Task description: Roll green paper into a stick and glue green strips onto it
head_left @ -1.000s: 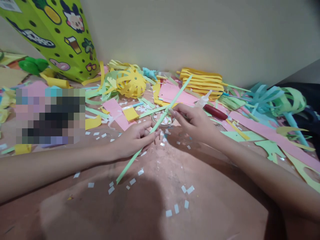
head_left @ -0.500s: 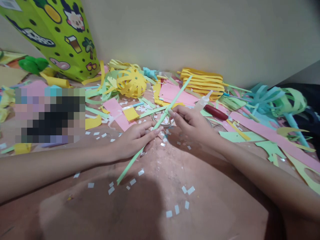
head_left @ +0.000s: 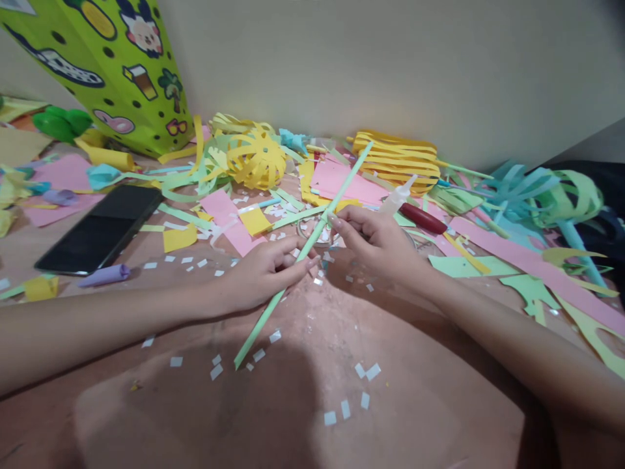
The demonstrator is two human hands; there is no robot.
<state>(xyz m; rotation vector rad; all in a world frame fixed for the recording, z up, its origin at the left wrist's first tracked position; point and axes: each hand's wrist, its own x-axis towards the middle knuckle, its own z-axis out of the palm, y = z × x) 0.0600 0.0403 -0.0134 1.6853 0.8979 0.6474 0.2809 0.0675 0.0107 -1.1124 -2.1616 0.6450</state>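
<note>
The near end of the green paper stick (head_left: 314,235) has swung a bit right. The left hand (head_left: 263,277) grips it and the right hand (head_left: 378,238) pinches its middle, so it's likely being turned.

The long, thin stick (head_left: 314,235) is light green and straight. It slants across the middle, with its near end left and its far end right.

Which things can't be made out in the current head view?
Head view:
Green paper stick: a stretch is covered by the left hand.
White bottle: lower part hidden behind the right hand.
Green patterned bag: top cut off by the upper edge.
Dark thing: cut off by the right edge, too dark to identify.
</note>
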